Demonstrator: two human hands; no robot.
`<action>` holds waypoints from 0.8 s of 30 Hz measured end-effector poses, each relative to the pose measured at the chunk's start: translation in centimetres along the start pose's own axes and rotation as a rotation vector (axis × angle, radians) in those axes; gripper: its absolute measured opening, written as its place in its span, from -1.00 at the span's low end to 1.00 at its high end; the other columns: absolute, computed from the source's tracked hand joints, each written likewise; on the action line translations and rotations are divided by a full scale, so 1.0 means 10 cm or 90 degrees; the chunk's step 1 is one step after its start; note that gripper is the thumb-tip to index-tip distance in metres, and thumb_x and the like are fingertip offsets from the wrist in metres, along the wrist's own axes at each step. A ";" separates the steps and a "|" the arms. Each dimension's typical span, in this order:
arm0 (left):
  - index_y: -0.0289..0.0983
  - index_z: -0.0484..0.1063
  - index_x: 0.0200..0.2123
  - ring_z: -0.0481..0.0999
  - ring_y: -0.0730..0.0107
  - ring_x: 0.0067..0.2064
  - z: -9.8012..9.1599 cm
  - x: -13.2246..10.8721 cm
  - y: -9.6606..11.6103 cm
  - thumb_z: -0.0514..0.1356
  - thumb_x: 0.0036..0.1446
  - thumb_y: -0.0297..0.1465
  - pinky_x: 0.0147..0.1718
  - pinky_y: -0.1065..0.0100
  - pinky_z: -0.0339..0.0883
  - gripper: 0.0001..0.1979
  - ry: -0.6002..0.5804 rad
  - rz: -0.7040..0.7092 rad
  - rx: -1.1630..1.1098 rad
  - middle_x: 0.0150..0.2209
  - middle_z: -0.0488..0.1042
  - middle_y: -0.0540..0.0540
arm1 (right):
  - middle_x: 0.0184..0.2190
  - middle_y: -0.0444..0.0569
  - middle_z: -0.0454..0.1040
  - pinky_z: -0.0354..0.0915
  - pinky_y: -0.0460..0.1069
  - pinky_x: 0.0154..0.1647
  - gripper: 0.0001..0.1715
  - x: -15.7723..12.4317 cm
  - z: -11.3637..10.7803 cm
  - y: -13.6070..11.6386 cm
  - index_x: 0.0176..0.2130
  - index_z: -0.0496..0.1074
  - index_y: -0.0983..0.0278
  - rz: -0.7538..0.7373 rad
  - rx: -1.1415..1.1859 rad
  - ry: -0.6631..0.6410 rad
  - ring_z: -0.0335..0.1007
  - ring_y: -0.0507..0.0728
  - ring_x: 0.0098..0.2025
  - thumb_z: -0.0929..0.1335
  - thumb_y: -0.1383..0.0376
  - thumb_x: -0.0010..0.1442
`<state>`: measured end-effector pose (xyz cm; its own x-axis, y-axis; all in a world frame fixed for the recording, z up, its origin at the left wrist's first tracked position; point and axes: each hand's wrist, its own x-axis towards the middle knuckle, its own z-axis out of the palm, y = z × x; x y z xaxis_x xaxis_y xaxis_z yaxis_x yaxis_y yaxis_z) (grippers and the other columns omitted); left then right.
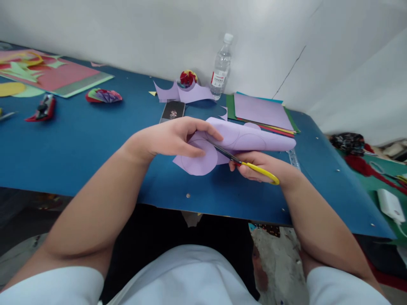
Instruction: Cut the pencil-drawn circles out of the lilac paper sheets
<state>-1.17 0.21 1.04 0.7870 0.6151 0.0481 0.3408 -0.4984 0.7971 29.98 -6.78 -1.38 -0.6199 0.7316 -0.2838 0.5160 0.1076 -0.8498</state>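
Observation:
My left hand (pixel 184 136) pinches a sheet of purple paper (pixel 251 140) near its left end, thumb on top. Drawn circle outlines show on the sheet, which curls over along its far side. A rounded, partly cut circle hangs from it below my left thumb. In my right hand (pixel 254 164) are scissors with yellow handles (pixel 262 171). Their dark blades point left into the paper, between the round part and the curled sheet; the blade tips are hidden by the paper and my left fingers.
Behind my hands lie a phone (pixel 173 111), purple scraps (pixel 197 92) and a water bottle (pixel 221 70). Stacked coloured sheets (pixel 262 111) sit at the back right. Leftward are a red stapler (pixel 46 108), a folded paper piece (pixel 103 96) and a pink sheet (pixel 79 73) near scraps.

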 end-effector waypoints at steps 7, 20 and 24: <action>-0.15 0.70 0.26 0.66 0.38 -0.23 0.00 0.00 0.02 0.41 0.15 -0.32 -0.22 0.41 0.47 -0.43 0.000 0.001 0.006 0.02 0.76 -0.07 | -0.48 -0.25 0.18 0.08 -0.05 -0.51 -0.19 0.01 0.00 0.02 -0.16 0.44 0.24 0.007 0.013 -0.006 0.08 0.01 -0.49 0.40 -0.45 0.36; -0.16 0.73 0.20 0.68 0.38 -0.22 -0.01 0.01 0.04 0.43 0.12 -0.37 -0.21 0.45 0.47 -0.46 -0.011 0.010 -0.009 0.01 0.78 -0.06 | -0.39 -0.15 0.29 0.16 -0.03 -0.44 -0.23 0.01 0.00 0.00 -0.17 0.44 0.24 -0.010 -0.024 0.003 0.15 0.03 -0.42 0.39 -0.41 0.40; -0.16 0.72 0.21 0.71 0.34 -0.16 -0.02 0.02 0.04 0.44 0.13 -0.35 -0.18 0.43 0.49 -0.46 -0.018 0.004 -0.016 0.03 0.78 -0.06 | -0.40 -0.16 0.28 0.16 -0.03 -0.43 -0.23 0.01 0.00 0.00 -0.17 0.44 0.24 -0.009 -0.030 0.004 0.16 0.04 -0.41 0.39 -0.41 0.40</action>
<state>-1.00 0.22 1.44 0.8034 0.5943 0.0369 0.3225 -0.4865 0.8120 29.92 -6.67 -1.37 -0.6241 0.7336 -0.2690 0.5347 0.1500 -0.8316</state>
